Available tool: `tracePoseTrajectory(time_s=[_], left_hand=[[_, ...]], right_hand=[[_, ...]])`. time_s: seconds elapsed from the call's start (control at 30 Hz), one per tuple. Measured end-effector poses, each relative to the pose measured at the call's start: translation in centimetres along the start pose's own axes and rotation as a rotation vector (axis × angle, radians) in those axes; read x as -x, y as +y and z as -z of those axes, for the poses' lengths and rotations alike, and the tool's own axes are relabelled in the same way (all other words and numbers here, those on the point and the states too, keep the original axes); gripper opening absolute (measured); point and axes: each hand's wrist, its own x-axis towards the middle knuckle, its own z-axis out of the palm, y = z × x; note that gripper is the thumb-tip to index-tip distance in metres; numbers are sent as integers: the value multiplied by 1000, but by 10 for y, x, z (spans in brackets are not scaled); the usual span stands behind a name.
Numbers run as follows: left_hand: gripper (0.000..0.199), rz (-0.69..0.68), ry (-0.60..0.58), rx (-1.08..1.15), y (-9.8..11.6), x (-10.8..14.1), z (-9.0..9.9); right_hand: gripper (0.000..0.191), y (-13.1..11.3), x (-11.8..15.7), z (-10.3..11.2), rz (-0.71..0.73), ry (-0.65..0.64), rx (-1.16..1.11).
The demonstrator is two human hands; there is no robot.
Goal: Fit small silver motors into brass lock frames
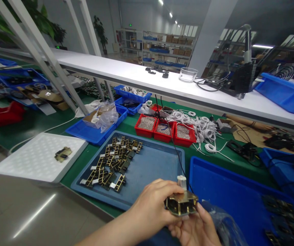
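A small brass-coloured metal assembly [182, 202] with dark parts and a white block on top is between my two hands. My left hand [153, 201] grips it from the left, thumb over its upper plate. From below and the right, my right hand [197, 227] holds the same piece with its fingertips. To the left, a grey-blue tray [159, 160] carries several similar brass-coloured assemblies [109, 162], many with white ends. On a white foam block [41, 153] lies one more brass-coloured piece [63, 154].
Red bins [163, 136] of small metal parts stand behind the tray, beside coiled white cables [200, 126]. At right, a blue tray [213, 177] holds dark pieces. A white shelf [126, 71] crosses above the green bench. A thin black cable [174, 145] hangs down near my hands.
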Motion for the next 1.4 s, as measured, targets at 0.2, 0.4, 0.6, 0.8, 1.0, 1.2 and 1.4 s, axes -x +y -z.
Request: tracePoseTrajectory(time_s=[0.2, 0.4, 0.6, 0.8, 1.0, 1.2, 1.4], left_hand=[[32, 1, 11, 19, 2, 2, 1], [33, 10, 10, 25, 3, 2, 1], [34, 12, 5, 38, 2, 0, 0], [51, 81, -46, 163, 0, 3, 1], [71, 215, -140, 285, -4, 7, 6], [92, 195, -254, 178, -20, 13, 5], [91, -64, -8, 264, -46, 25, -10]], right_hand=[[32, 2, 2, 0, -1, -14, -47], [35, 2, 1, -2, 10, -28, -36], [33, 4, 0, 1, 29, -24, -30], [26, 6, 1, -1, 155, 109, 34], [37, 3, 1, -1, 298, 263, 417], [37, -4, 11, 1, 514, 298, 1089], [37, -23, 16, -19, 1090, 131, 1680]])
